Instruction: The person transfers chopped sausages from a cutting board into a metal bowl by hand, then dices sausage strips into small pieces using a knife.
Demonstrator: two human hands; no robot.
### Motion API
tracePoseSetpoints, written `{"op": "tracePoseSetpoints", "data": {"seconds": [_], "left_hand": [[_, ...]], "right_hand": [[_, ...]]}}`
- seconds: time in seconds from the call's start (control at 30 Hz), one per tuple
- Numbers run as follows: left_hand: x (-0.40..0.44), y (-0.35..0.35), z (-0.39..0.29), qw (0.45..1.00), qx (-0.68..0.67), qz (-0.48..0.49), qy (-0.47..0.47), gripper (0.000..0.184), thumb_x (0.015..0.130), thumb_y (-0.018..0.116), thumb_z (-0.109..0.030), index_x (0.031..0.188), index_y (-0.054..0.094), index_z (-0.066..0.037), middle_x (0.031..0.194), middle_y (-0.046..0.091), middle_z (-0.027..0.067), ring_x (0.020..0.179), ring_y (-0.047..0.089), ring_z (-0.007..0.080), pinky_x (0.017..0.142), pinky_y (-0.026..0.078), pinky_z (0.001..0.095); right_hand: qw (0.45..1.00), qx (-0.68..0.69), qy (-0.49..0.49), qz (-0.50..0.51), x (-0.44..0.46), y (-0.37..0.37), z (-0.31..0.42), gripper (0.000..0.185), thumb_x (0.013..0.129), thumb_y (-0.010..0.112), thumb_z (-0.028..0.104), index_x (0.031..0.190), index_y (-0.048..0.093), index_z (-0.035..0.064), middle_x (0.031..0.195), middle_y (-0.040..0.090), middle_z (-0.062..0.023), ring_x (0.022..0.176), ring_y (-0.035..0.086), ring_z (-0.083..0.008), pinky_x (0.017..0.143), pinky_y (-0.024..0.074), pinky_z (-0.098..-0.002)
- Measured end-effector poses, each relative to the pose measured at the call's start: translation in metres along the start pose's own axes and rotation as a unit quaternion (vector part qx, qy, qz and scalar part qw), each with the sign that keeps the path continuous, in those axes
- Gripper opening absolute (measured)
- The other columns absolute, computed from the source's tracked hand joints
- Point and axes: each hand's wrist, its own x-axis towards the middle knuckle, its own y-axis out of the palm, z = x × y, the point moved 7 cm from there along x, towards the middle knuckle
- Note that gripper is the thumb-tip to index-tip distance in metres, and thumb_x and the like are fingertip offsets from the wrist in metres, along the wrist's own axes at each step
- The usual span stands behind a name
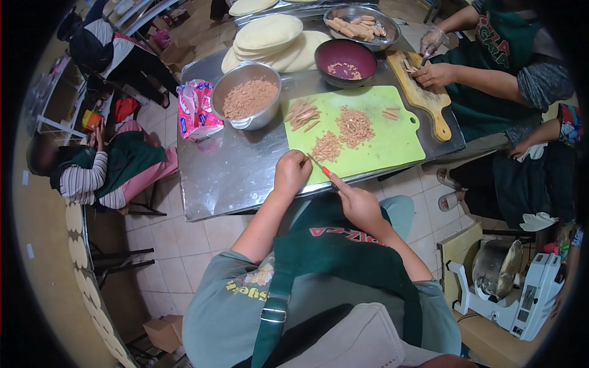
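My right hand [361, 208] grips a small knife [326, 170] by its red-orange handle, at the near edge of the green cutting board [392, 144]. My left hand [292, 173] is closed at the board's near left corner, close to the blade's tip; what its fingers hold, if anything, is hidden. Beyond the blade lies a small heap of chopped sausage [326, 146], with a larger chopped heap [355, 127] behind it. Sausage strips [302, 114] lie at the board's far left, and a few more strips [390, 113] at the right.
A metal pot [242, 122] of chopped pieces stands left of the board, beside a pink plastic packet [197, 116]. Behind are flat dough rounds [269, 34], a dark red bowl [346, 58] and a metal bowl [392, 38] of sausages. A co-worker cuts on a wooden board [438, 113].
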Motion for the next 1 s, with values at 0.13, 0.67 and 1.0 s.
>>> {"op": "tracePoseSetpoints", "data": {"seconds": [0.13, 0.67, 1.0], "left_hand": [[0.001, -0.001, 0.001, 1.0, 0.014, 0.008, -0.025, 0.009, 0.069, 0.065, -0.007, 0.066, 0.063, 0.0, 0.067, 0.058, 0.0177, 0.066, 0.058, 0.0338, 0.063, 0.047, 0.0404], [0.003, 0.004, -0.001, 0.998, 0.032, 0.008, 0.052, 0.009, 0.072, 0.067, -0.008, 0.073, 0.064, 0.001, 0.071, 0.061, 0.0186, 0.067, 0.058, 0.0354, 0.063, 0.046, 0.0407], [0.003, 0.003, 0.002, 0.998, 0.0, 0.033, 0.048, 0.009, 0.07, 0.065, -0.005, 0.075, 0.065, 0.002, 0.071, 0.061, 0.0177, 0.066, 0.059, 0.0339, 0.064, 0.047, 0.0398]], "right_hand": [[1.0, -0.005, -0.003, 0.003, -0.003, -0.002, 0.001, 0.051, 0.081, 0.052, 0.008, 0.13, 0.047, 0.0207, 0.057, 0.054, -0.0153, 0.052, 0.054, -0.0333, 0.05, 0.0426, -0.0437], [0.995, 0.003, 0.066, 0.071, -0.003, 0.013, -0.012, 0.06, 0.083, 0.044, 0.011, 0.138, 0.033, 0.0325, 0.068, 0.058, -0.0166, 0.06, 0.06, -0.0329, 0.055, 0.046, -0.0431], [0.997, 0.018, 0.061, 0.032, 0.0, 0.023, -0.015, 0.052, 0.083, 0.048, 0.016, 0.132, 0.043, 0.0303, 0.065, 0.057, -0.0139, 0.056, 0.059, -0.0314, 0.052, 0.0447, -0.0416]]}}
